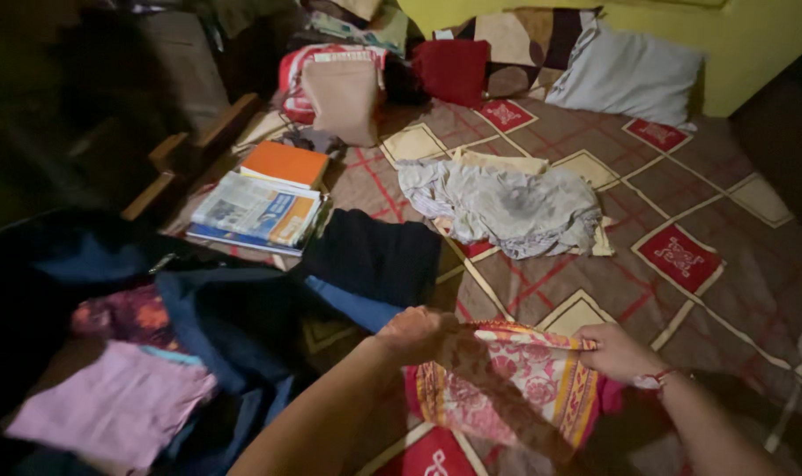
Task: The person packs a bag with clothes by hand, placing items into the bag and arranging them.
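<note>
Patterned cloth (507,388) pinched by both hands' fingers (436,324).

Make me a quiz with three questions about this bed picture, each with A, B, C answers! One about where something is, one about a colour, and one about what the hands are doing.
1. Where is the orange book?
A. On top of the stack of papers
B. Under the grey pillow
C. In a hand

2. What colour is the pillow at the far end of the bed?
A. Bright green
B. Pale grey
C. Black

3. What are the left hand and right hand doing with the patterned pink and yellow cloth?
A. Not touching it
B. Only one hand holds it
C. Both grip its top edge

Answers:
1. A, the orange book lies on the newspapers at the bed's left edge.
2. B, it is pale grey against the yellow wall.
3. C, each hand pinches one end of the cloth's upper edge.
</note>
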